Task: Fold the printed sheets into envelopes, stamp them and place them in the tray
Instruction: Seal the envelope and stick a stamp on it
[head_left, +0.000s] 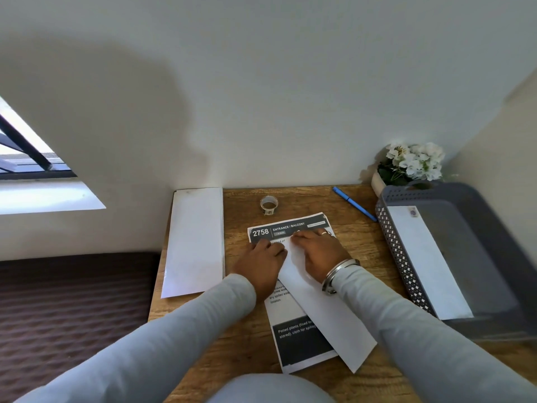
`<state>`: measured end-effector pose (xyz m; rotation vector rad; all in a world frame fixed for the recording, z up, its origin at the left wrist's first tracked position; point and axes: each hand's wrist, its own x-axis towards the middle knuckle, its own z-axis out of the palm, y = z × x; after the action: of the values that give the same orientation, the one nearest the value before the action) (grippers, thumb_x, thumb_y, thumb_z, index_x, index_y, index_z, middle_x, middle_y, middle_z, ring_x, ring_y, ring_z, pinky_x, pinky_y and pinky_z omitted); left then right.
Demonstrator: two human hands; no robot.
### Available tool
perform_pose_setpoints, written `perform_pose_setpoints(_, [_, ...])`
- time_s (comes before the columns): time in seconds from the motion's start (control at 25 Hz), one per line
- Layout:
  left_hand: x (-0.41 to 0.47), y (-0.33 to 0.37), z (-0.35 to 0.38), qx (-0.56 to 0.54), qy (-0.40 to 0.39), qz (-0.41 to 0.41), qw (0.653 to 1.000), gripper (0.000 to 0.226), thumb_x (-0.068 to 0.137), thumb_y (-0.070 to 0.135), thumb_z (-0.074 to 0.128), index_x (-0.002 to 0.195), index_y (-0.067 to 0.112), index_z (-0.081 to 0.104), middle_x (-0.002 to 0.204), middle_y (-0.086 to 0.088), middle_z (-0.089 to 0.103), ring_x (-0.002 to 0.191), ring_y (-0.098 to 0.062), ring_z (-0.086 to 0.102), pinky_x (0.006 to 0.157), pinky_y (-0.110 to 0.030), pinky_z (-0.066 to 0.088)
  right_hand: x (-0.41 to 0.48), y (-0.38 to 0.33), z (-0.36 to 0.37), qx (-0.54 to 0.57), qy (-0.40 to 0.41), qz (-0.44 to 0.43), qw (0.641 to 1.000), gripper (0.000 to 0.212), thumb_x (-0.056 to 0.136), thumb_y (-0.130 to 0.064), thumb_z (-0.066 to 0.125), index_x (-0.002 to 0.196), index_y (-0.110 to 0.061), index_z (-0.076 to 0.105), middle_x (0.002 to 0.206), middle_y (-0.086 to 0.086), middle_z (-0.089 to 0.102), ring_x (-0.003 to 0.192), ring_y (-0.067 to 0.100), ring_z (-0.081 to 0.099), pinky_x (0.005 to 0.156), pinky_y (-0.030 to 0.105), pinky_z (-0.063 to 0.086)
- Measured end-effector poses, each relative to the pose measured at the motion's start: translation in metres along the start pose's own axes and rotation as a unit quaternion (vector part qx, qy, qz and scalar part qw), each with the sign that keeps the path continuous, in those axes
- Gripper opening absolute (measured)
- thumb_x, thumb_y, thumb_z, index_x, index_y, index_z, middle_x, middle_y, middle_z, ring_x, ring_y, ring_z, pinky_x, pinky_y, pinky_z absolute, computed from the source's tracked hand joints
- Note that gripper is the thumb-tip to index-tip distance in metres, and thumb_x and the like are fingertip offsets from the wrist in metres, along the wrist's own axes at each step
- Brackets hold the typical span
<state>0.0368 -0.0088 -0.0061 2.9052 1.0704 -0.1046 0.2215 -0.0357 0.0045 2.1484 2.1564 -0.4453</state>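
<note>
— Hands: where are they?
— Both on the sheet point(302, 341), mid-desk point(247, 338), near its far end. Left hand point(263, 264) sits by the black header with fingers bent, tips down on the paper; whether it pinches anything I cannot tell. Right hand point(318, 254) lies just beside it, fingers laid on the flap point(328, 318), pressing, gripping nothing.
— Flap?
— The sheet's right side is turned over, white back up, running slantwise toward the near edge.
— Tray?
— Tray point(398, 251) stands at the right, grey, with a lattice wall. One envelope point(427, 263) lies in it, a round stamp point(412, 212) at its far end.
— Else?
— Stack point(194, 239) of white paper at the left, tape point(269, 204) and pen point(354, 204) at the far side, flowers point(412, 161) in the far right corner.
</note>
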Motion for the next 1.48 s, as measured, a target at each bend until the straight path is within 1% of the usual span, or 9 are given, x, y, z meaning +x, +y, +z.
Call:
perform_pose_setpoints(0.2, [-0.008, -0.012, 0.004, 0.004, -0.018, 0.002, 1.0, 0.063, 0.093, 0.029, 0.062, 0.151, 0.019, 0.037, 0.155, -0.003, 0.038, 0.14, -0.031, 0.033, 0.114, -0.05, 0.03, 0.0, 0.003, -0.002, 0.005, -0.016, -0.009, 1.0, 0.063, 0.088, -0.012, 0.052, 0.149, -0.027, 0.043, 0.155, -0.009, 0.04, 0.138, 0.026, 0.038, 0.112, 0.039, 0.038])
perform_pose_setpoints(0.36, [-0.037, -0.02, 0.021, 0.0, -0.017, 0.014, 1.0, 0.067, 0.075, 0.033, 0.083, 0.136, 0.018, 0.058, 0.138, -0.005, 0.059, 0.124, -0.033, 0.056, 0.096, -0.052, 0.05, -0.002, -0.003, -0.002, -0.018, -0.008, 0.001, 1.0, 0.063, 0.088, -0.014, 0.051, 0.149, -0.024, 0.041, 0.155, -0.005, 0.04, 0.137, 0.027, 0.037, 0.112, 0.043, 0.037])
perform_pose_setpoints(0.56, [-0.04, -0.016, 0.018, -0.009, 0.0, -0.006, 1.0, 0.072, 0.061, 0.037, 0.092, 0.127, 0.021, 0.066, 0.126, -0.001, 0.066, 0.11, -0.03, 0.064, 0.086, -0.047, 0.056, -0.016, -0.046, 0.012, -0.051, -0.001, -0.062, 0.997, 0.062, 0.087, -0.018, 0.057, 0.147, -0.021, 0.04, 0.152, 0.0, 0.04, 0.133, 0.027, 0.04, 0.108, 0.043, 0.038])
perform_pose_setpoints(0.64, [-0.041, -0.016, 0.018, -0.015, -0.007, -0.007, 1.0, 0.071, 0.065, 0.036, 0.09, 0.129, 0.02, 0.064, 0.128, -0.002, 0.065, 0.113, -0.031, 0.063, 0.088, -0.049, 0.055, -0.017, -0.039, 0.012, -0.046, 0.006, -0.068, 0.997, 0.065, 0.086, -0.016, 0.056, 0.148, -0.023, 0.039, 0.153, -0.003, 0.039, 0.133, 0.026, 0.039, 0.107, 0.042, 0.039])
perform_pose_setpoints(0.8, [-0.041, -0.018, 0.018, -0.018, -0.014, -0.01, 1.0, 0.07, 0.072, 0.035, 0.086, 0.134, 0.02, 0.06, 0.136, -0.004, 0.061, 0.121, -0.032, 0.058, 0.094, -0.051, 0.051, -0.01, -0.007, 0.002, -0.07, 0.021, 0.004, 0.997, 0.068, 0.086, -0.011, 0.05, 0.151, -0.023, 0.035, 0.157, -0.003, 0.037, 0.134, 0.027, 0.04, 0.108, 0.043, 0.037])
perform_pose_setpoints(1.0, [-0.04, -0.017, 0.016, -0.011, -0.033, -0.014, 0.999, 0.071, 0.068, 0.038, 0.088, 0.132, 0.021, 0.062, 0.132, -0.003, 0.064, 0.118, -0.032, 0.06, 0.092, -0.051, 0.052, -0.032, -0.039, 0.015, -0.048, -0.002, -0.071, 0.996, 0.063, 0.089, -0.015, 0.055, 0.149, -0.023, 0.039, 0.157, -0.001, 0.037, 0.141, 0.028, 0.033, 0.115, 0.045, 0.031])
perform_pose_setpoints(1.08, [-0.039, -0.017, 0.018, -0.008, -0.024, -0.013, 1.0, 0.07, 0.07, 0.037, 0.087, 0.133, 0.021, 0.061, 0.134, -0.004, 0.062, 0.12, -0.032, 0.059, 0.093, -0.051, 0.051, -0.036, -0.028, 0.015, -0.045, 0.009, -0.071, 0.996, 0.065, 0.089, -0.014, 0.053, 0.15, -0.028, 0.038, 0.158, -0.004, 0.035, 0.143, 0.027, 0.031, 0.116, 0.045, 0.03])
perform_pose_setpoints(1.28, [-0.031, -0.007, 0.011, -0.026, -0.02, -0.016, 0.999, 0.063, 0.092, 0.037, 0.065, 0.148, 0.02, 0.04, 0.154, -0.005, 0.04, 0.141, -0.033, 0.034, 0.113, -0.054, 0.031, -0.025, -0.006, 0.008, -0.04, 0.018, -0.002, 0.999, 0.067, 0.085, -0.01, 0.05, 0.15, -0.026, 0.041, 0.155, -0.005, 0.04, 0.138, 0.026, 0.036, 0.111, 0.042, 0.037])
perform_pose_setpoints(1.48, [-0.004, 0.002, -0.004, -0.005, -0.02, -0.019, 1.0, 0.062, 0.092, 0.029, 0.062, 0.148, 0.022, 0.039, 0.154, -0.003, 0.038, 0.14, -0.031, 0.03, 0.113, -0.052, 0.03, -0.024, -0.007, 0.008, -0.038, 0.006, -0.006, 0.999, 0.064, 0.087, -0.012, 0.051, 0.15, -0.024, 0.041, 0.154, -0.004, 0.04, 0.138, 0.026, 0.037, 0.11, 0.042, 0.039])
